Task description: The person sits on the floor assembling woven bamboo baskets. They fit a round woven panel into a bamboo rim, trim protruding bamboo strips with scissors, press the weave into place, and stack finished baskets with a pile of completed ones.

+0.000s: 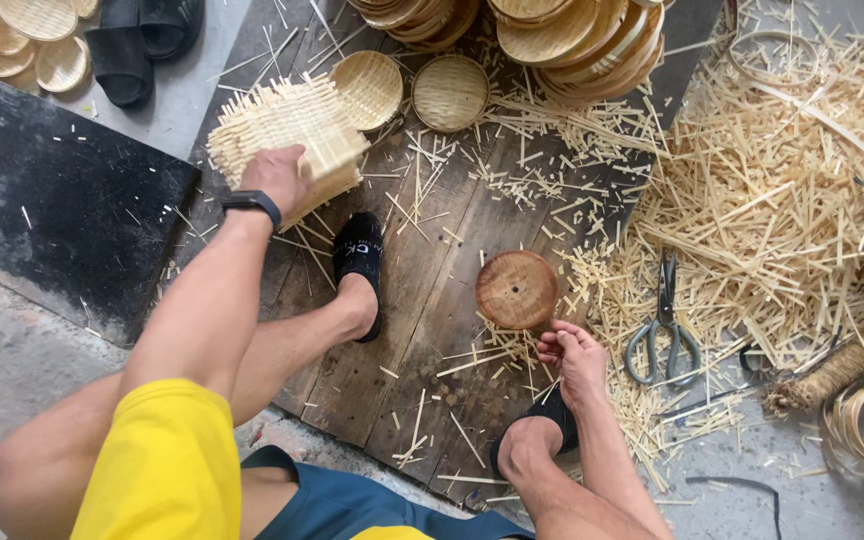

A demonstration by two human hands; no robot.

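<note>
Our left hand (274,178) closes its fingers (297,158) on a stack of woven bamboo mats (287,135) over the wooden boards (422,290); they look light, springy, and frayed, best gripped at the edge. Two small woven baskets (407,92) sit empty beyond. Our right hand (574,358) pinches thin bamboo strips (512,352) beside a round wooden block (517,290). Scissors (664,325) lie further right.

Scissors (663,325) right of wooden disc (517,289)

woven bamboo mat (287,135), smooth wooden disc (517,290)
</note>
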